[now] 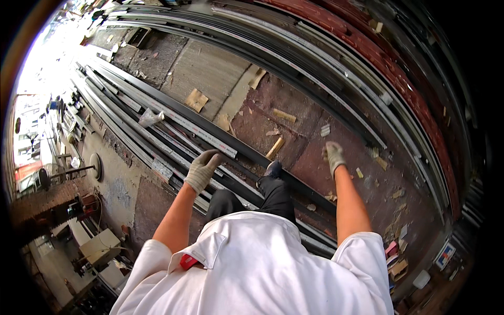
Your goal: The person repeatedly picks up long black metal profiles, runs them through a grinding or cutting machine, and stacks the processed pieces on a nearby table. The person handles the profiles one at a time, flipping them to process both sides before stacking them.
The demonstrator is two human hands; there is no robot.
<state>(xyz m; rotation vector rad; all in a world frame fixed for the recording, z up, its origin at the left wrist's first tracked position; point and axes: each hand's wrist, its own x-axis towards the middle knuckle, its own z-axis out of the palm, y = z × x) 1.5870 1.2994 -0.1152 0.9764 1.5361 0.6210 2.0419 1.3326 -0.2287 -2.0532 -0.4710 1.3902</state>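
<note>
Both my hands wear pale work gloves with dark fingertips. My left hand hangs over a bundle of long grey metal profiles, its fingers loosely bent and nothing held in them. Whether it touches the profile below cannot be made out. Off to the right, my right hand is held above the reddish-brown floor, fingers half curled, with no object visible in it. One dark shoe shows among the profiles between my hands.
A second long stack of metal profiles curves along the far side, beside red steel beams. Cardboard scraps and a wooden piece litter the floor between. Crumpled clear plastic lies on the near bundle. Machinery stands lower left.
</note>
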